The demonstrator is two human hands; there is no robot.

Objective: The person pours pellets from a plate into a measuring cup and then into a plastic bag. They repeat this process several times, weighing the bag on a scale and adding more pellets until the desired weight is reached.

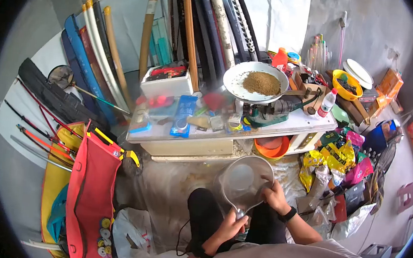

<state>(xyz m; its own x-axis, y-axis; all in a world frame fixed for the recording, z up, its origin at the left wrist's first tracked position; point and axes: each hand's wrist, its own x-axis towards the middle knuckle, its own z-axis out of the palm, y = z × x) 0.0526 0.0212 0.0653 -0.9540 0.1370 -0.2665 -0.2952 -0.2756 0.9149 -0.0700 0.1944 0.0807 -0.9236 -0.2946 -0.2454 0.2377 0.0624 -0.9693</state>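
A round, see-through scoop or net (239, 177) with a metal rim is held over my lap. My left hand (232, 224) is closed around its joint or handle at the near edge. My right hand (274, 195) grips the rim on the right side, thumb near the inside. Beyond, on the bench (167, 136), a white pan (234, 80) holds a heap of brown grains (262, 83) with a spoon handle (293, 92) sticking out to the right.
An orange bowl (271, 146) sits beneath the bench. Colourful packets (337, 161) pile up at the right. A red bag (94, 188) stands at the left, beside a white plastic bag (134, 232). A bottle (327, 103) stands at the bench's right end.
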